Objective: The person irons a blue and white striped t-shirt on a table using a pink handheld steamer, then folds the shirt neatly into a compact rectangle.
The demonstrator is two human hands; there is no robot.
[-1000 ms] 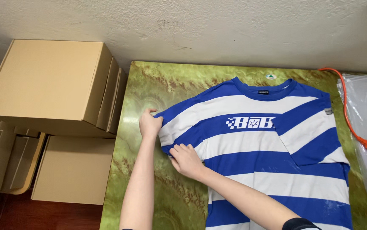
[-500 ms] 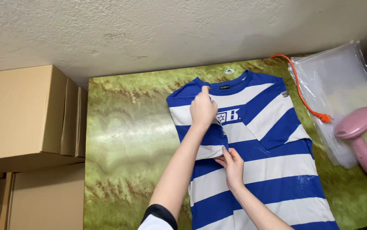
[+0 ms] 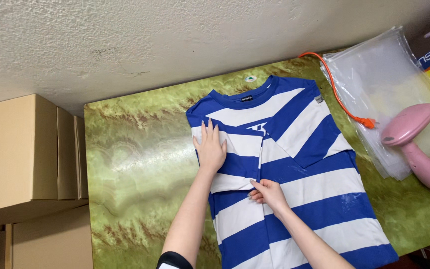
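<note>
Two hands press a blue-and-white striped shirt (image 3: 294, 169) on the green desk (image 3: 135, 169): left hand (image 3: 210, 147) flat, fingers toward twelve o'clock; right hand (image 3: 268, 192), grip narrow, pinching the folded edge.

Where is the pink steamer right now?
In the head view the pink steamer lies at the right edge of the green table, on the clear bags, right of the striped shirt.

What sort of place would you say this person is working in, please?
Probably a small clothes-packing workroom: a striped shirt is being folded on a green table, with clear bags, a pink steamer and cardboard boxes close by.
</note>
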